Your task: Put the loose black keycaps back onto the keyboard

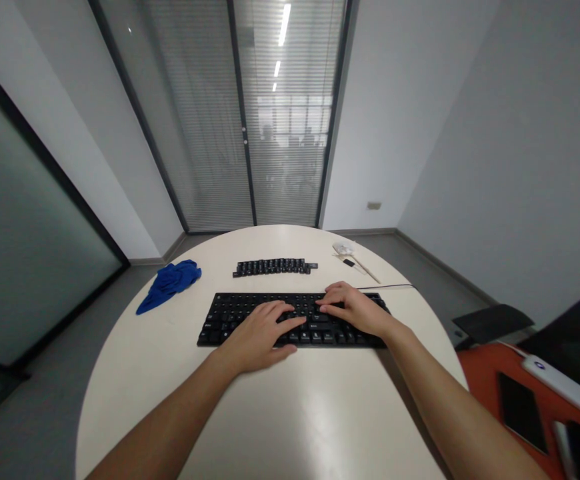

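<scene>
A black keyboard (250,303) lies flat on the round table, straight in front of me. My left hand (265,333) rests over its middle, fingers stretched out across the keys and the thumb over the front edge. Over the right part of the keys is my right hand (353,308), fingers apart and slightly bent, fingertips at the keys. I see nothing held in either hand. Beyond the keyboard, loose black keycaps (273,267) stand lined up in rows. The keys under both hands are partly hidden.
A crumpled blue cloth (173,283) lies at the table's left. Back right are a brush (365,268) and a small black piece (349,263). The keyboard's cable (393,286) runs right. An orange chair (490,380) at the right bears a power strip (565,387) and a dark phone (521,410).
</scene>
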### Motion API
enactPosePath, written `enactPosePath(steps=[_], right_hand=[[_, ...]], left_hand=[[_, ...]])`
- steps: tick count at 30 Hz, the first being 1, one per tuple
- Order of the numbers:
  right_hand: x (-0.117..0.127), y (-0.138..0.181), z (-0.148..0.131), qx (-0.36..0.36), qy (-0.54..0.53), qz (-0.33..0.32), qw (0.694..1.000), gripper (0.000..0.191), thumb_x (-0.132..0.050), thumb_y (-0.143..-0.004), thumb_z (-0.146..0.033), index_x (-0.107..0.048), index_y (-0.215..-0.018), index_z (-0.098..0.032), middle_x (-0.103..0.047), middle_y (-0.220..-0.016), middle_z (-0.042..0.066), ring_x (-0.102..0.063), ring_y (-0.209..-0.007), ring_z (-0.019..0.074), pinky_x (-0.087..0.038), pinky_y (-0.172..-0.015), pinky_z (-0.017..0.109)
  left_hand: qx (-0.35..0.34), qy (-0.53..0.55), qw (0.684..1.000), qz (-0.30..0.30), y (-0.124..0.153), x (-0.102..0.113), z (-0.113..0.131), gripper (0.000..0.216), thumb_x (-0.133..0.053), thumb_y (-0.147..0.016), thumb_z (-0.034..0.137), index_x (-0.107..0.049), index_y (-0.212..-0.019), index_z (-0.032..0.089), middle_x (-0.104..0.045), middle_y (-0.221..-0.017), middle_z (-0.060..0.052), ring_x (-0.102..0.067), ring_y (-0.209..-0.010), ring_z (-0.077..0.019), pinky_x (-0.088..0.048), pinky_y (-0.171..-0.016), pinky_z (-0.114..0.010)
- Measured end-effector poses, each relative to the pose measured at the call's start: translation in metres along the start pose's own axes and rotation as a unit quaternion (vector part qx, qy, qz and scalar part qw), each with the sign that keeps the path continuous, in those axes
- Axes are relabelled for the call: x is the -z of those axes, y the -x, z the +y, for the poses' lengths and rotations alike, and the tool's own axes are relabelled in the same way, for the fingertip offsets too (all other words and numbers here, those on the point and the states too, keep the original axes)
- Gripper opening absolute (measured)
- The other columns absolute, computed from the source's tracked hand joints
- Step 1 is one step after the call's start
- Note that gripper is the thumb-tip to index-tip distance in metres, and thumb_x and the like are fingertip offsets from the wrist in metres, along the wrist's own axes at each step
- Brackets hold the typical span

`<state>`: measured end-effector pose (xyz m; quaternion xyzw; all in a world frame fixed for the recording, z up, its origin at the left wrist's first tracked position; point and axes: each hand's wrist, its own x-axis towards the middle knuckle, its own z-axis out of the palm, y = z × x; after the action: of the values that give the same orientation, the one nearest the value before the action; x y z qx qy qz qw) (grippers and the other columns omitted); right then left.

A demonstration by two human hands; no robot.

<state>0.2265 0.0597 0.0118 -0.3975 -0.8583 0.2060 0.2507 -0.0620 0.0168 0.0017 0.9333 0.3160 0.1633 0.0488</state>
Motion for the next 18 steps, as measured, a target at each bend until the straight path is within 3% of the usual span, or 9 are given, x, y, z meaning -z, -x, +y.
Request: enactPosePath(steps=[13, 18], right_hand=[[-0.0020, -0.0002, 0.0033, 0.025, -0.002, -0.003, 1.000, 0.027, -0.061, -0.096, -0.042, -0.079, -0.105, -0.025, -0.074, -0.099, 0.007, -0.061, -0.110, 0.0255, -0.047, -0.100, 0.040], [-0.0051, -0.0014, 0.0038, 0.002, 0.001, 0.027, 1.000, 0.023, -0.062, -0.095, -0.039, -0.078, -0.105, -0.026, -0.075, -0.098, 0.007, -0.063, -0.111, 0.0264, -0.048, -0.101, 0.042]], left_hand=[[0.001, 0.004, 1.000, 0.001, 0.0001, -0.0025, -0.0014, 0.054, -0.066, -0.091, 0.036, -0.051, -0.143, 0.031, -0.052, -0.142, -0.009, -0.044, -0.135, -0.0308, -0.037, -0.113, -0.052], [0.001, -0.003, 1.000, 0.000, -0.0002, -0.0001, -0.0003, 0.054, -0.066, -0.092, 0.035, -0.051, -0.143, 0.031, -0.052, -0.142, -0.009, -0.044, -0.134, -0.0307, -0.037, -0.113, -0.053]])
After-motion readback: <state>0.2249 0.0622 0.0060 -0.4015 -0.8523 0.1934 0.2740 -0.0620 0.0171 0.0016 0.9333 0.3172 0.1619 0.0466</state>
